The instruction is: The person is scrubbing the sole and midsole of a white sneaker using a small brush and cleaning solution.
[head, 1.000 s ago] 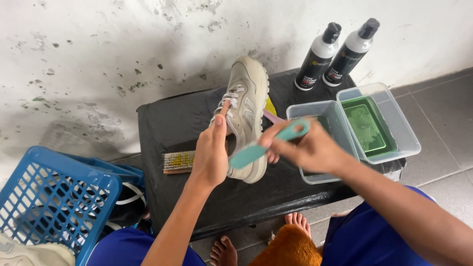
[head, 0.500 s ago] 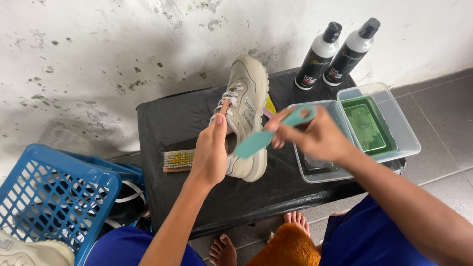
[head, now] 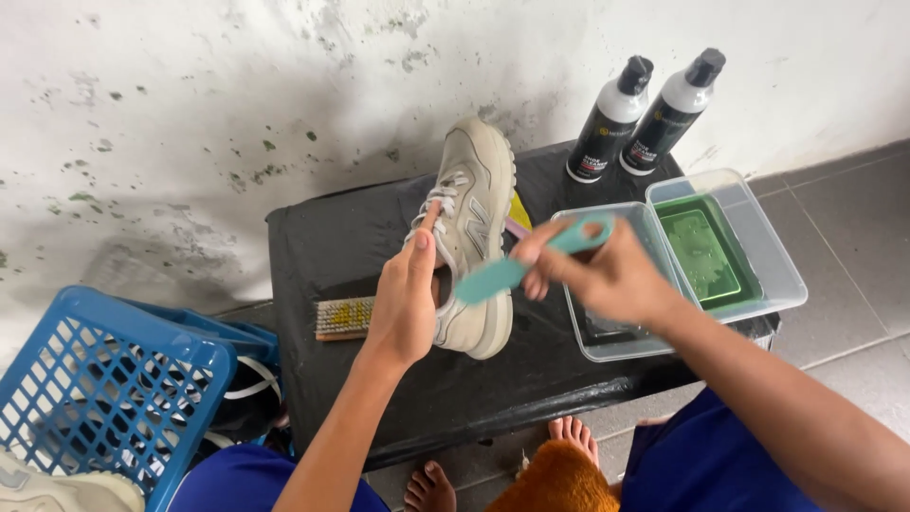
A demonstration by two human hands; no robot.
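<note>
A black-covered desk [head: 379,237] carries a beige sneaker [head: 479,204], a wooden brush [head: 343,318], two clear tubs [head: 730,246] and two spray bottles [head: 633,118].

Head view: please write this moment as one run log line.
left hand: holds beige sneaker | right hand: holds teal brush against it | support: black bench

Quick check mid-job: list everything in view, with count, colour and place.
sneaker: 1, beige, on the bench, centre
teal brush: 1, against the sneaker's side
wooden brush: 1, yellowish bristles, bench left
bottles: 2, black and white, bench rear by the wall
clear tubs: 2, right end; one holds a green insert
bench: 1, black
basket: 1, blue, floor left
left hand: steadies the sneaker
right hand: holds the teal brush
</note>
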